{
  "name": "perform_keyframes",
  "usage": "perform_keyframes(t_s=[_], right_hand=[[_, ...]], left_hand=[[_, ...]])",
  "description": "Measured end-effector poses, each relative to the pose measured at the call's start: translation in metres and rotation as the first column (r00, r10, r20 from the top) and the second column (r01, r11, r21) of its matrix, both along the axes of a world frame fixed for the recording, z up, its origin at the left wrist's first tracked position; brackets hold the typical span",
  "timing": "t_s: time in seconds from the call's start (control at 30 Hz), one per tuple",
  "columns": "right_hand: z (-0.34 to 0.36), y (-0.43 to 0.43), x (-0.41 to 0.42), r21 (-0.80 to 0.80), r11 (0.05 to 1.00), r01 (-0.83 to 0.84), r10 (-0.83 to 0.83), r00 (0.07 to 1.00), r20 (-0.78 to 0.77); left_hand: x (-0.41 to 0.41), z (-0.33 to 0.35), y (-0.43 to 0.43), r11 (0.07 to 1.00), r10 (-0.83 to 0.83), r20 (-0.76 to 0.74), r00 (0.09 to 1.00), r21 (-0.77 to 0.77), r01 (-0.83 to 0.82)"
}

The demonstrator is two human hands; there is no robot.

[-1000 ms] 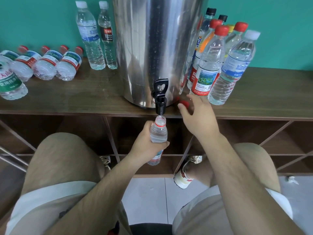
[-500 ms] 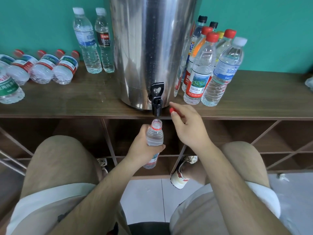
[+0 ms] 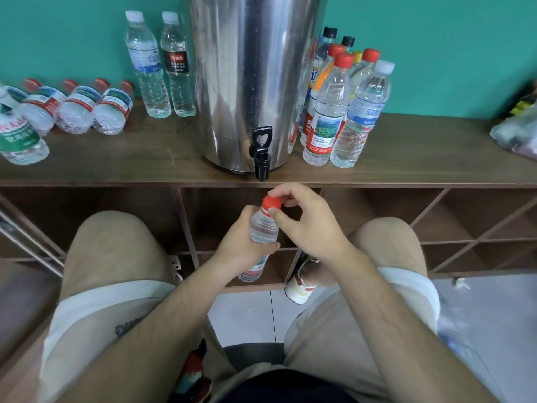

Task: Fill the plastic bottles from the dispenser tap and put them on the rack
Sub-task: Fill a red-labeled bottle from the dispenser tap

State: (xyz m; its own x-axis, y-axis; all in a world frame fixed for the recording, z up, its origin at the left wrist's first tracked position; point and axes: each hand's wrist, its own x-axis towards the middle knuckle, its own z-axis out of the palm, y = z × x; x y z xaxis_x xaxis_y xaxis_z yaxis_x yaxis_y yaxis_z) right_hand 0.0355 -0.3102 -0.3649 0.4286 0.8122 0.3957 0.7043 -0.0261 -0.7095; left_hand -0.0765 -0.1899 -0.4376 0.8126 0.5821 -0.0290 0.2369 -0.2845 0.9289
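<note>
Red cap (image 3: 271,202): seated on the neck of the bottle (image 3: 263,228) and pinched between the thumb and fingertips of the right hand (image 3: 308,225). The left hand (image 3: 241,245) is wrapped round the bottle body and holds it upright, giving a fixed neck for the cap to turn against.

Position: the bottle is held in the air between the knees, below the tap (image 3: 262,158) and clear of its spout. This leaves both hands room to work.

Step in hand, as judged: closing the bottle. The water level and the depth of thread engagement cannot be told.

The dispenser (image 3: 255,82) stands at the front edge of the rack (image 3: 116,175), so the tap overhangs and a bottle fits beneath it. A group of standing bottles (image 3: 325,117) is packed close together just right of the dispenser; several lying bottles (image 3: 78,112) rest on their sides at the left.

Next move, as judged: tighten the cap fully, then set the bottle on the rack top. Caution: a loose cap would probably leak if the bottle is laid on its side
</note>
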Motion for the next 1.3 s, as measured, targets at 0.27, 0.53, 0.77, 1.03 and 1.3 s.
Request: perform_keyframes(t_s=[0.27,0.53,0.77,1.03,1.3], right_hand=[[0.048,0.003,0.006,-0.521,0.853,-0.024,0.238,0.907,0.348],[0.062,0.006,0.006,-0.506,0.861,-0.06,0.494,0.342,0.8],[0.094,0.03,-0.018,-0.459,0.837,0.299,0.378,0.291,0.879],[0.158,0.094,-0.059,-0.481,0.645,0.593,0.243,0.438,0.866],[0.196,0.154,-0.081,-0.27,0.866,0.42,-0.152,0.737,0.659]], left_hand=[[-0.007,0.001,-0.003,0.991,-0.055,-0.066,0.996,0.115,0.062],[-0.014,0.005,-0.009,0.98,-0.171,0.018,0.985,0.107,0.168],[-0.013,0.02,-0.021,0.977,0.007,0.137,0.991,0.21,-0.036],[-0.027,0.078,0.014,0.802,0.306,0.346,0.887,0.408,-0.436],[-0.05,0.141,0.1,0.703,0.437,0.314,0.842,0.464,-0.538]])
